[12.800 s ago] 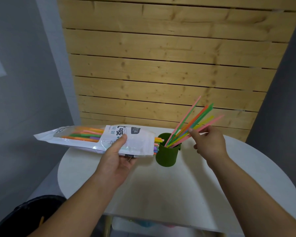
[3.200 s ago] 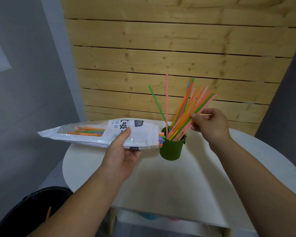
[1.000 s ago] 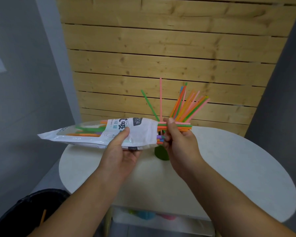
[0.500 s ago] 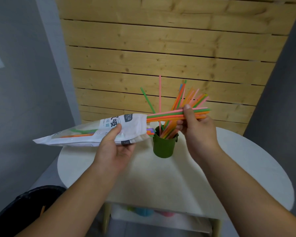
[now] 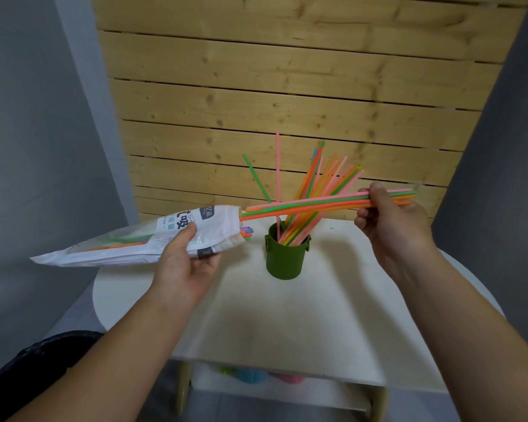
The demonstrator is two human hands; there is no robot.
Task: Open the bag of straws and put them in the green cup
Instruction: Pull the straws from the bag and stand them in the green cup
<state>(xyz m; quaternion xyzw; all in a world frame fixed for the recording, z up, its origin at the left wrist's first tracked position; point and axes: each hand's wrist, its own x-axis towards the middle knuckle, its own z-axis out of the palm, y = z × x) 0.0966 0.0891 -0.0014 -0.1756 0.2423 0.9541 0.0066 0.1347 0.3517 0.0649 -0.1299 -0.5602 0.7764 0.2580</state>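
White round table (image 5: 317, 330); wood slat wall (image 5: 287, 86); grey side walls (image 5: 28, 147).

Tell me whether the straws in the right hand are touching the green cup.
Apart. In the head view the bundle of straws pinched by the right hand passes clear above the rim of the green cup, with a plain gap between them.

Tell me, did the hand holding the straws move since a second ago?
Yes. The right hand has swung rightward, from in front of the green cup to well right of it, drawing a bunch of straws nearly out of the bag.
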